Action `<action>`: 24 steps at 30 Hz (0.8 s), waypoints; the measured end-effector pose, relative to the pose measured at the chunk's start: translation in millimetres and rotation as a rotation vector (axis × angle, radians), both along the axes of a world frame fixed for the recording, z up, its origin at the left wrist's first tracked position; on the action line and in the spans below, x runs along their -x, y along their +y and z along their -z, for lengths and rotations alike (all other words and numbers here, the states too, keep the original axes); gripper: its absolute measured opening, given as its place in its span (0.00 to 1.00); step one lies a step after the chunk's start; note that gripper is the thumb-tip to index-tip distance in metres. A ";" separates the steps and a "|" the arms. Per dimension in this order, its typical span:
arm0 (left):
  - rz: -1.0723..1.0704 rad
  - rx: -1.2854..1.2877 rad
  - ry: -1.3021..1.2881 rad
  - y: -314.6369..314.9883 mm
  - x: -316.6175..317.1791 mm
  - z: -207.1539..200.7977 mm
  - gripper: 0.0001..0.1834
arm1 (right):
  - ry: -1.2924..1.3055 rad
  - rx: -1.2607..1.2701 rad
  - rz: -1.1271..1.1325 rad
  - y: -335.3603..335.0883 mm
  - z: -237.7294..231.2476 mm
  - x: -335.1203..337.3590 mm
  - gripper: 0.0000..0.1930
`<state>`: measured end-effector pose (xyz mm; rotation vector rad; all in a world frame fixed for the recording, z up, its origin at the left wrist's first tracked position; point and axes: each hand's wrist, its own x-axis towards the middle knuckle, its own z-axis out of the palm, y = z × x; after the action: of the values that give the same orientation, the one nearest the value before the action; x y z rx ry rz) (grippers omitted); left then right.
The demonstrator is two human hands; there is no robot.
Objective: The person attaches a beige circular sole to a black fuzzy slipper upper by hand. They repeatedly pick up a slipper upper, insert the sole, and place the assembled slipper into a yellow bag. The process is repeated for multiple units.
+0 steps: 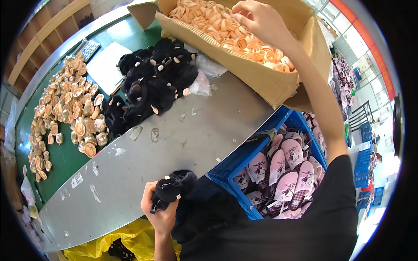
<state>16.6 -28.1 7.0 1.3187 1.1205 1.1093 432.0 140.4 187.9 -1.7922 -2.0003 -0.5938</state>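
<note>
The left hand (163, 219) is at 7 o'clock, its thumb and fingers wrapped round and gripping a fuzzy black fabric piece with small cream tabs (173, 187). This piece is held above the near edge of a smooth grey tabletop sheet (187, 135).

At 1 o'clock, the right hand (260, 21) is over an open brown cardboard box (246, 71) filled with curved peach-coloured strips (263, 55). Its fingers are bent inward, close to the strips; I cannot tell whether they pinch one.

At 10 o'clock lies a heap of fuzzy black fabric pieces with pale tabs (150, 82), near a white sheet of paper (104, 69). Just beside the heap, towards 9 o'clock, many rounded tan and cream shell-like pieces (78, 111) are scattered on a green table surface (65, 161).

At 4 o'clock, a blue plastic crate (226, 185) holds pink slippers with dark printed figures (292, 152). A crumpled yellow plastic bag (138, 232) is at 7 o'clock, below the tabletop sheet.
</note>
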 end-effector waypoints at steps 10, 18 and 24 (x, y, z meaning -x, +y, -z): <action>-0.089 0.062 -0.071 -1.7 3.6 -2.8 0.15 | 0.167 0.773 0.070 67.4 56.7 -58.2 0.16; -0.135 0.137 -0.076 2.3 16.6 6.9 0.15 | 0.132 0.566 -0.042 77.4 82.8 -76.8 0.15; -0.117 0.120 -0.035 3.3 13.7 4.9 0.15 | -0.067 0.564 0.102 111.3 93.7 -49.4 0.12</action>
<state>3.0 -24.8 2.1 1.1490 1.2313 1.1276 481.4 251.7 94.2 -2.2221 -2.2901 -0.1132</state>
